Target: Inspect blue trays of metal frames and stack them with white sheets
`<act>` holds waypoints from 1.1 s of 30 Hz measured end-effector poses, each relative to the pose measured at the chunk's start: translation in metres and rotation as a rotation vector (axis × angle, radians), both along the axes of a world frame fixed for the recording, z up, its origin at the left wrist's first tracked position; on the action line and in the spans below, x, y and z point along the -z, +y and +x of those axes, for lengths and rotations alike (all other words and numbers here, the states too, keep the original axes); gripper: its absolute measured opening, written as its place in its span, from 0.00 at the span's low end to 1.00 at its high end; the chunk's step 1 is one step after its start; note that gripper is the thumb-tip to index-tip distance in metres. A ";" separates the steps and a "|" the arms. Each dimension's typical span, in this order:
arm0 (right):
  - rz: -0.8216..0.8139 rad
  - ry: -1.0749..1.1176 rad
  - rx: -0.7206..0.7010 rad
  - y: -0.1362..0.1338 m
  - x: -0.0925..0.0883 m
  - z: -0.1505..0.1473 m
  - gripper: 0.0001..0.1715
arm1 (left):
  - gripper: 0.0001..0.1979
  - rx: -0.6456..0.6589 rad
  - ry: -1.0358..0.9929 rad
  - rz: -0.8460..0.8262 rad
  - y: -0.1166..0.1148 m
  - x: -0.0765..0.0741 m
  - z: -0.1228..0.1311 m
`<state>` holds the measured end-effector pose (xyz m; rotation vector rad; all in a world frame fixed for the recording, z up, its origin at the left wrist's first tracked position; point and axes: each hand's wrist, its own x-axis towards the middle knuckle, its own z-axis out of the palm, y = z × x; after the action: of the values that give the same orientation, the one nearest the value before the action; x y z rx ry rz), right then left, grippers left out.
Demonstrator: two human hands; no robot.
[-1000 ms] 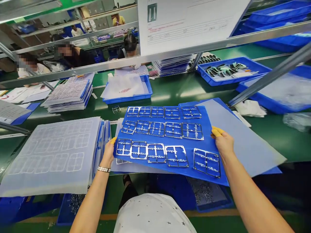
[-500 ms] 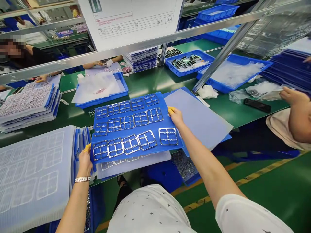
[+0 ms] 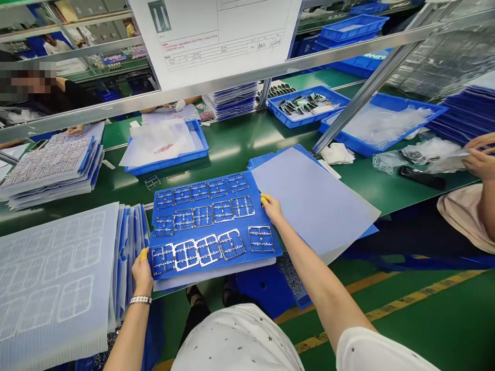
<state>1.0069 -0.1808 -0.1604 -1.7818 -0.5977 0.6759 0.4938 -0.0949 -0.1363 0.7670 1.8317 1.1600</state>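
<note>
Head view shows both arms stretched forward, the left hand and the right hand each with closed grip on one edge of a blue plastic sheet carrying rows of metal frames, over the green table, with a stack of translucent sheets left of it and a pale plastic sheet right of it.

Ahead of the hands, a white printed instruction sheet hangs from an aluminium rail. Beyond the right hand sit a blue plastic crate of dark and green parts and a blue crate of clear film. At far right, a co-worker's hands rest beside crumpled plastic bags.
</note>
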 end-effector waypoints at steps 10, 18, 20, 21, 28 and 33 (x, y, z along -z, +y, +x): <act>-0.044 -0.033 0.004 -0.007 0.031 -0.014 0.22 | 0.15 -0.045 0.009 -0.046 -0.009 0.023 -0.011; -0.085 -0.075 -0.007 -0.010 0.048 -0.014 0.21 | 0.17 -0.015 -0.072 -0.078 -0.011 0.037 -0.015; -0.102 -0.082 -0.010 -0.011 0.052 -0.014 0.22 | 0.17 -0.005 -0.084 -0.091 -0.010 0.040 -0.016; -0.111 -0.085 -0.011 -0.012 0.054 -0.014 0.22 | 0.17 0.002 -0.088 -0.098 -0.010 0.041 -0.016; -0.175 -0.096 -0.014 -0.013 0.065 -0.013 0.23 | 0.19 0.057 -0.073 -0.144 -0.008 0.048 -0.021; -0.207 -0.099 -0.005 -0.018 0.067 -0.013 0.25 | 0.18 0.123 -0.049 -0.178 -0.006 0.047 -0.025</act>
<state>0.9940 -0.1984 -0.2277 -2.0163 -0.6171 0.6759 0.4684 -0.1014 -0.1837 0.7312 1.7926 0.9155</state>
